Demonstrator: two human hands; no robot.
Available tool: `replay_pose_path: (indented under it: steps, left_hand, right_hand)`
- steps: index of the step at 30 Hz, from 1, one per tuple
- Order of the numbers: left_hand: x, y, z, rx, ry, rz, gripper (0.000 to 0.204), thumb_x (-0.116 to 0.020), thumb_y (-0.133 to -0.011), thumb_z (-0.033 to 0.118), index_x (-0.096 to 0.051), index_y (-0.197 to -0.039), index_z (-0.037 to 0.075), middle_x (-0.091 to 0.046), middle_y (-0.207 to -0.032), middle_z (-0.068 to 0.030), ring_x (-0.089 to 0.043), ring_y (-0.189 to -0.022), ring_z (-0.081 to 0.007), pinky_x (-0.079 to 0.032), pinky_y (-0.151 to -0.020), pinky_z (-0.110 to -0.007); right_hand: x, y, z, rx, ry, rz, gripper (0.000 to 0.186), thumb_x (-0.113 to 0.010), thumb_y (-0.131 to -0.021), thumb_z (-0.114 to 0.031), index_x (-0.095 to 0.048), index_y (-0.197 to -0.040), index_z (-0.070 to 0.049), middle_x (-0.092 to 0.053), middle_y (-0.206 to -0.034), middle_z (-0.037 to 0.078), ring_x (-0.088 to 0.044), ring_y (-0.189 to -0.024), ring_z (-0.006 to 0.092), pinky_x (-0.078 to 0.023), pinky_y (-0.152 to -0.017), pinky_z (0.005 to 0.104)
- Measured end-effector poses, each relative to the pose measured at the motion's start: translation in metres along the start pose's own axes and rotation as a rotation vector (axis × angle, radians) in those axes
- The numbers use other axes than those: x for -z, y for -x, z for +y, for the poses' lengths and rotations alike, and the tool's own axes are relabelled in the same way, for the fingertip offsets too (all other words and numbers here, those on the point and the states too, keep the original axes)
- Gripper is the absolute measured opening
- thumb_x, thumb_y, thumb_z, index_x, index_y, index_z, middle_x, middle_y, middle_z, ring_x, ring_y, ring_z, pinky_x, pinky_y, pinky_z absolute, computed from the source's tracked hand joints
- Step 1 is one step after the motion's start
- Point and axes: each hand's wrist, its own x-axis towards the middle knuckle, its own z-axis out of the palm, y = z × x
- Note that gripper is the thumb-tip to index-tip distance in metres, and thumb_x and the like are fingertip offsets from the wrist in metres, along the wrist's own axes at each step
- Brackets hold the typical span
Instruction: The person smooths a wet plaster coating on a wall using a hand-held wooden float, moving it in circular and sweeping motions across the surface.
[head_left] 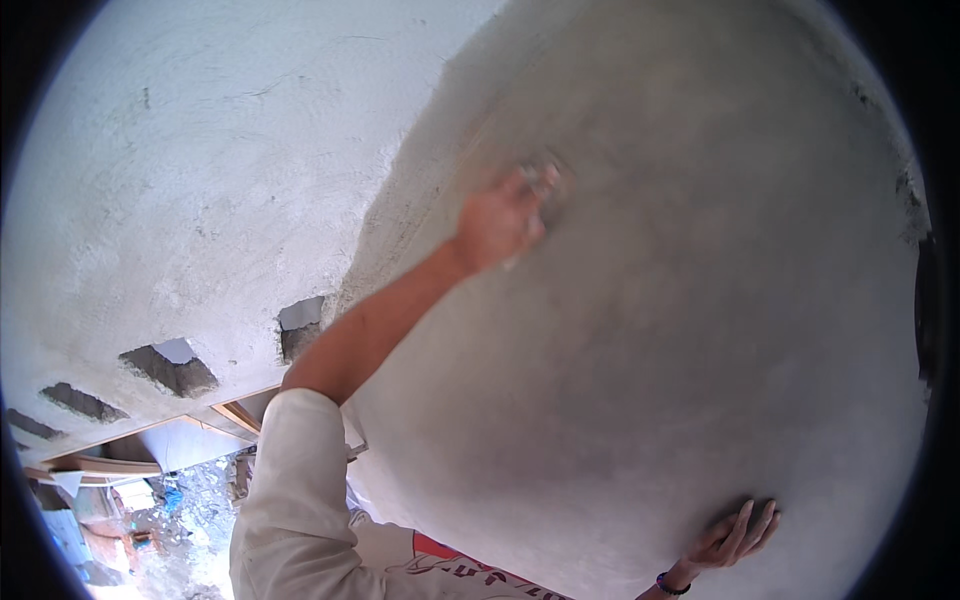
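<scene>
My left arm reaches up across a smooth grey plastered wall [640, 330], which is darker and damp-looking. My left hand [503, 218] is closed round a small pale, grey-brown thing [545, 190] pressed to the plaster. Motion blurs both, so its kind cannot be told. At the lower right, my right hand [735, 538] rests against the same wall with fingers stretched out and nothing in them. A dark beaded bracelet [672, 587] circles that wrist.
A lighter, rougher wall face [220, 170] meets the grey plaster at the left. Along its lower part run several rough rectangular holes [170, 367]. Rubble and debris [195, 510] lie far below at the lower left. A dark object [927, 310] stands at the right rim.
</scene>
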Motion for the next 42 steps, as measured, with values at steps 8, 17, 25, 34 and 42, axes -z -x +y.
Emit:
replay_pose_path:
  steps: [8,17,25,34,42]
  left_hand:
    - [0.02,-0.165,-0.01,0.213,-0.093,-0.009,0.051,-0.056,-0.082,0.029,-0.055,-0.131,0.014,-0.062,-0.109,-0.0178,-0.063,-0.092,-0.0367,-0.052,-0.079,-0.046]
    - [0.002,-0.09,0.051,0.037,0.007,-0.017,0.051,-0.06,-0.081,0.026,-0.055,-0.13,0.013,-0.061,-0.106,-0.02,-0.062,-0.095,-0.0377,-0.052,-0.08,-0.045]
    - [0.006,-0.132,-0.029,0.21,-0.082,0.013,0.054,-0.061,-0.08,0.025,-0.053,-0.133,0.014,-0.061,-0.11,-0.0183,-0.063,-0.095,-0.035,-0.052,-0.08,-0.045]
    - [-0.009,-0.232,0.031,-0.261,-0.051,0.225,0.035,-0.06,-0.08,0.027,-0.067,-0.109,0.009,-0.065,-0.099,-0.0164,-0.066,-0.088,-0.0334,-0.053,-0.071,-0.046]
    - [0.006,-0.248,0.016,-0.022,-0.05,0.128,0.041,-0.054,-0.083,0.035,-0.066,-0.111,0.007,-0.064,-0.094,-0.0165,-0.064,-0.092,-0.032,-0.052,-0.074,-0.047]
  right_hand:
    - [-0.002,-0.005,-0.009,0.039,-0.026,0.05,0.03,-0.043,-0.092,-0.003,-0.067,-0.11,0.004,-0.059,-0.127,0.02,-0.047,-0.126,0.0401,-0.04,-0.1,0.0491]
    - [0.004,0.001,0.002,0.014,0.01,0.008,0.031,-0.042,-0.092,-0.001,-0.066,-0.111,0.004,-0.059,-0.126,0.021,-0.048,-0.125,0.0416,-0.039,-0.101,0.0498]
    - [-0.002,0.004,0.003,0.001,-0.068,0.023,0.028,-0.044,-0.093,-0.001,-0.065,-0.111,0.004,-0.058,-0.125,0.024,-0.046,-0.125,0.0451,-0.041,-0.098,0.0539]
    - [-0.002,0.002,0.0,0.025,-0.023,0.031,0.028,-0.043,-0.094,0.0,-0.065,-0.111,0.004,-0.059,-0.125,0.022,-0.048,-0.124,0.0431,-0.04,-0.1,0.052]
    - [0.007,-0.007,-0.009,-0.039,-0.072,0.035,0.028,-0.045,-0.094,-0.009,-0.067,-0.107,0.003,-0.062,-0.119,0.023,-0.052,-0.119,0.0436,-0.04,-0.099,0.0541]
